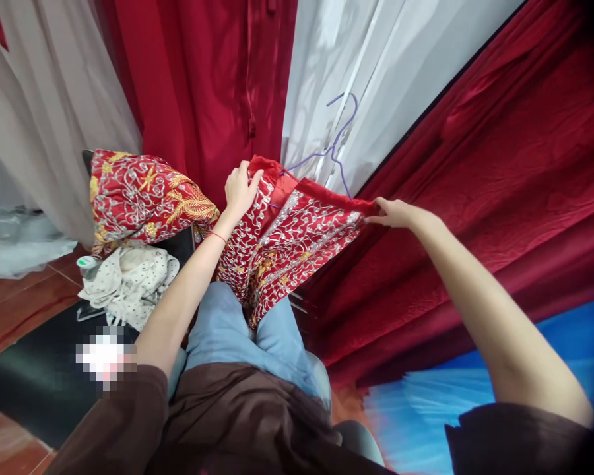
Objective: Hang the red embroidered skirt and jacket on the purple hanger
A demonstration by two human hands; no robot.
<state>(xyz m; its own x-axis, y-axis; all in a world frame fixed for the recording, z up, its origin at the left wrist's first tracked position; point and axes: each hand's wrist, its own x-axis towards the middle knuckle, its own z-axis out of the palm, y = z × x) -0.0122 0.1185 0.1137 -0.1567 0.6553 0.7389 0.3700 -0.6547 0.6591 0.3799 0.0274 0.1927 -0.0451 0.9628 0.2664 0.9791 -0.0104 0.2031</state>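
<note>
A red garment (pixel 307 224) with silver and gold embroidery hangs spread between my two hands, its plain red band along the top. My left hand (pixel 242 191) is closed on the left end of that band, thumb on the near side. The right end is pinched between the thumb and fingers of my right hand (pixel 393 212). A purple hanger (pixel 332 148) pokes up from behind the band, hook upward; its lower part is mostly hidden by the cloth. The lower folds of the garment drop toward my knees.
Left of my arm lies a bundle of similar red and gold embroidered cloth (pixel 143 198). Below it are a white dotted cloth (pixel 129 284) and a black surface (pixel 34 369). Red drapes (pixel 499 165) hang at right, above blue tulle (pixel 416 409). White fabric (pixel 406 72) hangs behind the hanger.
</note>
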